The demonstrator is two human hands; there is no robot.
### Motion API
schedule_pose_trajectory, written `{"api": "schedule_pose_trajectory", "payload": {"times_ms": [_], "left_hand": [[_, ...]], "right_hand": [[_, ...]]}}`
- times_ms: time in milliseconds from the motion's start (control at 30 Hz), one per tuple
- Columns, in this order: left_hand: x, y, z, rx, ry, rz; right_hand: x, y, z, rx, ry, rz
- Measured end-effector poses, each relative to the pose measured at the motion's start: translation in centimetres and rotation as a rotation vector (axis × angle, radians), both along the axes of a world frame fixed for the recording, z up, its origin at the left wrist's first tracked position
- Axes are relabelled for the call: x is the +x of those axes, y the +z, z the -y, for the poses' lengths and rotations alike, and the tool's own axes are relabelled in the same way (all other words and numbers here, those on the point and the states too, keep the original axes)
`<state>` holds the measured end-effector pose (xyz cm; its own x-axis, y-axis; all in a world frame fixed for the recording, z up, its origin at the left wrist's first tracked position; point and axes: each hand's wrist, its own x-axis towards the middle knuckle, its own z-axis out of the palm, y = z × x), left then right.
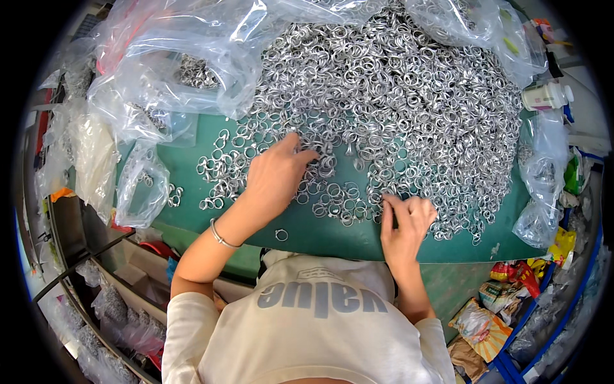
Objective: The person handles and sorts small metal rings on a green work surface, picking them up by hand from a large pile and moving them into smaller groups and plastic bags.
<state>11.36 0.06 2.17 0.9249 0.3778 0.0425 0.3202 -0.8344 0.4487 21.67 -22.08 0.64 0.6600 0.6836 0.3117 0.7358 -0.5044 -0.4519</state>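
On the table [332,240], the heap of rings [409,96] looks largely undone; smaller clusters [345,205] toward the near edge seem already spread out. The left hand [272,179] and right hand [408,223] curl at rings, whether gripping any cannot be told; one loose ring [281,239] lies apart.

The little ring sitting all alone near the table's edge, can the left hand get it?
Probably yes. The left hand is close by, and the little ring lies on bare green table with nothing covering it. The hand would likely need to draw back.
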Motion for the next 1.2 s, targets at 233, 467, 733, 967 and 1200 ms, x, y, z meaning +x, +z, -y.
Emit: {"api": "schedule_pose_trajectory", "payload": {"times_ms": [233,467,733,967,1200], "left_hand": [[-1.8,0.9,3.5,-0.189,-0.070,0.142],[-3.7,0.2,4.6,-0.089,-0.144,-0.032],[0.5,1.4,4.1,-0.062,-0.109,0.050],[3.5,-0.8,4.2,0.087,-0.193,-0.040],[-0.2,0.9,3.3,-0.037,-0.167,0.013]], "right_hand": [[-1.1,0.9,-1.3,-0.029,0.228,-0.189],[-1.3,1.4,-1.2,0.007,0.347,-0.258],[1.6,1.8,0.3,1.030,-0.002,-1.774],[3.8,0.2,-1.8,0.269,-0.051,-0.486],[0.7,0.9,-3.8,-0.241,0.139,-0.069]]}}
